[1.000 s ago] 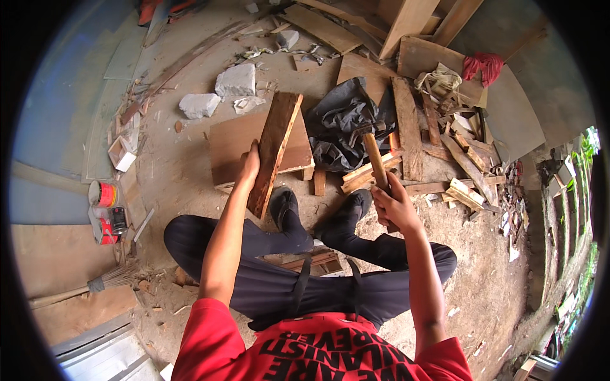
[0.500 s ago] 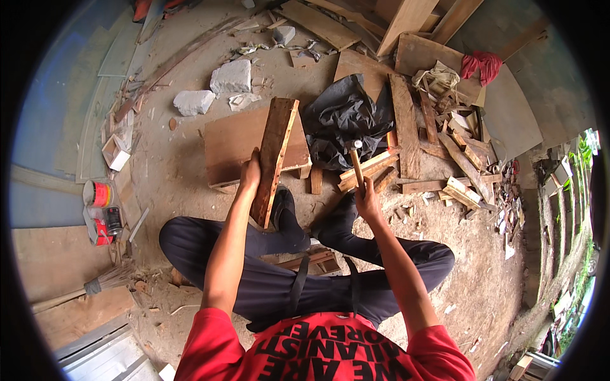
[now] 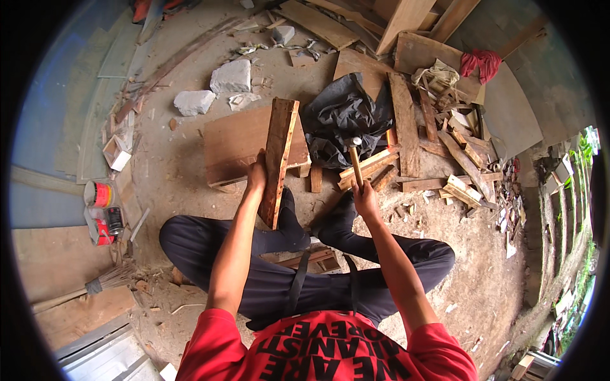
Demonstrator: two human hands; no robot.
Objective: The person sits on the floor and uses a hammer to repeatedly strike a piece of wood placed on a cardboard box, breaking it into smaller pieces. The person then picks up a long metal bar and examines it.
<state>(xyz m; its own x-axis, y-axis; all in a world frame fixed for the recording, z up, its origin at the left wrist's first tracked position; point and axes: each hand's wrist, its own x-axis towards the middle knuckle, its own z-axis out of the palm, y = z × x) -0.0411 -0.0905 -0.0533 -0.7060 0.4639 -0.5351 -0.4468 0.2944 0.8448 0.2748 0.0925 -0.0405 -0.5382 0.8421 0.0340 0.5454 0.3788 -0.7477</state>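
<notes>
My left hand (image 3: 256,173) is closed around the left edge of a brown wooden plank (image 3: 279,149), held tilted with its narrow, pitted edge turned to the right. Behind the plank stands a low wooden box-like block (image 3: 232,143), partly covered by it. In my right hand (image 3: 365,199) is the wooden handle of a hammer (image 3: 356,159); its metal head points away from me, in front of a crumpled black plastic sheet (image 3: 340,114). Pale wood strips (image 3: 375,166) lie just beyond the right hand.
Scrap boards (image 3: 470,165) are heaped on the right, with a red cloth (image 3: 481,66) above them. White stone blocks (image 3: 230,77) lie at the far left. Red cans (image 3: 98,194) and a broom (image 3: 111,279) are along the left wall. My bent legs flank the work.
My left hand has shifted slightly right, and the plank's near end has swung a little to the right. The hammer has dipped slightly toward me.
</notes>
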